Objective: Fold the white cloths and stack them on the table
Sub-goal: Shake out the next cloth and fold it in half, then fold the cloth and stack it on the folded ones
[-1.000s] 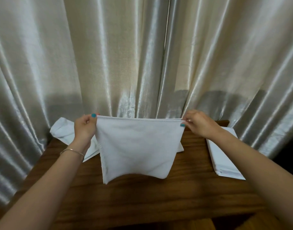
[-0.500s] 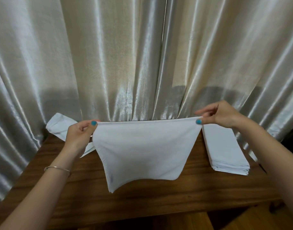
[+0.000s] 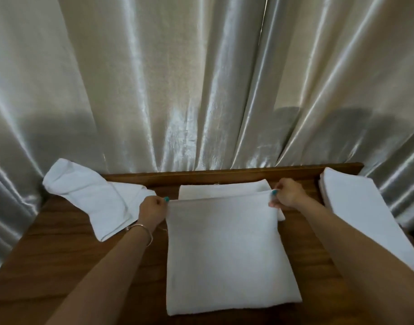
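White fabric fills the lower centre of the frame: a cloth [image 3: 229, 252] is laid flat on the wooden table [image 3: 60, 242], its near edge low in the frame and its far edge held at the two upper corners. The upper left corner is pinched by the left hand [image 3: 153, 208], thumb on top and fingers curled beneath; the upper right corner is pinched by the right hand [image 3: 287, 193] in the same way. Just beyond that far edge, a strip of a further white layer [image 3: 222, 190] is seen; whether it belongs to the same cloth or is a separate piece cannot be told.

The step in hand is judged to be a fold of this cloth on the table, with the far edge raised only slightly off the surface. For the next move, both corners would need to be carried together and kept level, so that edge meets edge squarely, and the crease would then need to be pressed flat before the cloth is taken to the pile.

At the right of the frame a stack of folded cloths [image 3: 360, 214] is set on the table, well apart from the cloth being worked. At the left, a loose cloth [image 3: 88, 198] is draped over the far left corner of the table, apparently not yet folded. A thin bracelet [image 3: 142, 231] is worn on the left wrist. Behind the table, shiny pale curtains [image 3: 201, 78] fill the upper frame.
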Demonstrator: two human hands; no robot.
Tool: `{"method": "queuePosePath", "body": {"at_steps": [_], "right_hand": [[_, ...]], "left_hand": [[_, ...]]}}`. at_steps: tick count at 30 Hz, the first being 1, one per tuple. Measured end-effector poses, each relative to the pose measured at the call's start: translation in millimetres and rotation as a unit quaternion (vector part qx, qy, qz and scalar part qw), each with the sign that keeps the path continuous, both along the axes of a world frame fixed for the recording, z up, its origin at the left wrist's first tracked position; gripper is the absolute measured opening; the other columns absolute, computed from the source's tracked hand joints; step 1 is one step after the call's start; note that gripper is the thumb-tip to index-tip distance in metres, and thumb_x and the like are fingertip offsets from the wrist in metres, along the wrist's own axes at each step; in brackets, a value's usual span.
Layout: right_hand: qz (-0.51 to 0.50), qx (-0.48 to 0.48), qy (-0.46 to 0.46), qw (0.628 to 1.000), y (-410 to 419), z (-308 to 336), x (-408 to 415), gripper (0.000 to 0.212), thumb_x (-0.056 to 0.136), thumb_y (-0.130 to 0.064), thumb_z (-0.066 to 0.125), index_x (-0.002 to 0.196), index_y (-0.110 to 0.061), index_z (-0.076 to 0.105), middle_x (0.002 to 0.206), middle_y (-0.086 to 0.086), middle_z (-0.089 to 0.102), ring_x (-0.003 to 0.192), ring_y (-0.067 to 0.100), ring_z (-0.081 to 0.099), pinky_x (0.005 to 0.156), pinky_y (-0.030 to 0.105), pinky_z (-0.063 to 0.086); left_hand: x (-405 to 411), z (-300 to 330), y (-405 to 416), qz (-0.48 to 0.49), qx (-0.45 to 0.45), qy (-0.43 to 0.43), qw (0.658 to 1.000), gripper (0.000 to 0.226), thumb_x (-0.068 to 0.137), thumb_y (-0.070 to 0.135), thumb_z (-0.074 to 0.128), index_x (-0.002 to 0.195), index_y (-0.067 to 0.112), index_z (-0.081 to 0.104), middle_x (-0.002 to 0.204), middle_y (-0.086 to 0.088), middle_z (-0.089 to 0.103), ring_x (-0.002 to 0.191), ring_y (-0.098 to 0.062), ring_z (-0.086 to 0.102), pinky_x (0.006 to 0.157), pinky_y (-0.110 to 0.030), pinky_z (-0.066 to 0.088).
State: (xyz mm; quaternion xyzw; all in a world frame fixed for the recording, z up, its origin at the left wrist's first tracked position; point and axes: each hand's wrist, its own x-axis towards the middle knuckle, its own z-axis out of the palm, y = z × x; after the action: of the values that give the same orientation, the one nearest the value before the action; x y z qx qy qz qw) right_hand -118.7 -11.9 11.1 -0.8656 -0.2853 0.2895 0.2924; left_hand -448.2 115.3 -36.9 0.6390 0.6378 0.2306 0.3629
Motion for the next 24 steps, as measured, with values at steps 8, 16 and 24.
{"method": "queuePosePath", "body": {"at_steps": [8, 16, 24], "right_hand": [[0.007, 0.082, -0.074, 0.994, 48.8, -76.7, -12.7, 0.049, 0.09, -0.01, 0.062, 0.133, -0.005, 0.041, 0.138, 0.019, 0.045, 0.124, 0.033, 0.049, 0.096, 0.039, 0.045], [0.31, 0.021, -0.317, 0.896, -11.2, -161.6, -119.6, 0.057, 0.097, -0.058, 0.008, 0.151, -0.041, -0.004, 0.162, -0.009, -0.007, 0.15, 0.018, -0.005, 0.118, 0.041, -0.001], [0.294, -0.092, -0.328, 0.893, -72.5, -182.0, -75.8, 0.059, 0.089, -0.067, -0.006, 0.142, -0.049, -0.027, 0.156, -0.016, -0.027, 0.142, 0.012, -0.029, 0.117, 0.043, -0.013]], "left_hand": [[50.9, -52.2, 33.9, 0.015, 0.031, -0.047, 0.998, 0.046, 0.093, 0.014, 0.055, 0.135, -0.002, 0.042, 0.147, -0.022, 0.033, 0.138, -0.035, 0.029, 0.11, -0.036, 0.026], [70.6, -110.4, -90.7, -0.219, 0.236, 0.088, 0.943, 0.043, 0.098, 0.01, 0.045, 0.141, 0.01, 0.042, 0.152, -0.012, 0.033, 0.144, -0.028, 0.024, 0.119, -0.04, 0.008], [55.4, -135.6, -103.1, -0.175, 0.188, 0.266, 0.929, 0.066, 0.092, 0.064, 0.016, 0.149, 0.039, -0.006, 0.161, -0.005, -0.006, 0.148, -0.025, -0.005, 0.115, -0.048, -0.009]]}}
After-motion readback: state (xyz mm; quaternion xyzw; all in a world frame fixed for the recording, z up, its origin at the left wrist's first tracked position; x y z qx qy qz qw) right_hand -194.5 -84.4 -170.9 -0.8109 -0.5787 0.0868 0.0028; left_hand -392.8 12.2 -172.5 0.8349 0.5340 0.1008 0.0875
